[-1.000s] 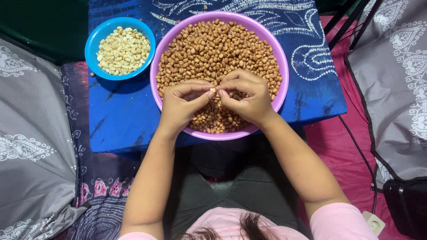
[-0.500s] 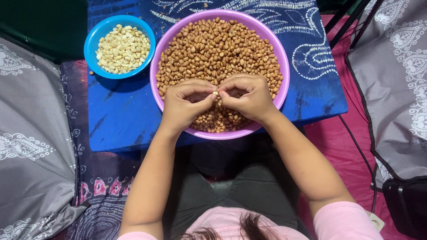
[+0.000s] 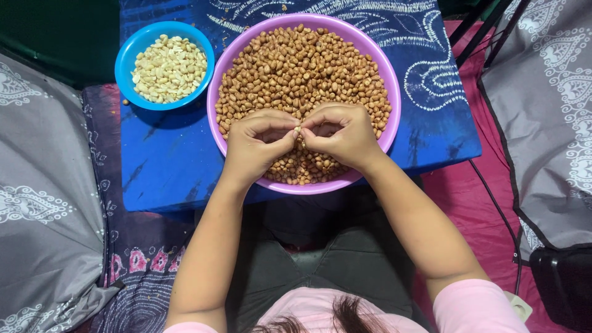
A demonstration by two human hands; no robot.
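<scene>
While both hands meet over the purple bowl (image 3: 394,92) on the bench (image 3: 166,160), left hand (image 3: 256,148) and right hand (image 3: 345,135) pinch one peanut (image 3: 298,129) fingertip to fingertip. Advise rubbing lightly, low over the bowl, so skin falls inside.

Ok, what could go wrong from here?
The peanut is pinched only by the fingertips of the left hand and right hand, so it may slip back among the unpeeled nuts in the purple bowl. The near rim of that bowl overhangs the blue table; pressing on it might tip it.
</scene>
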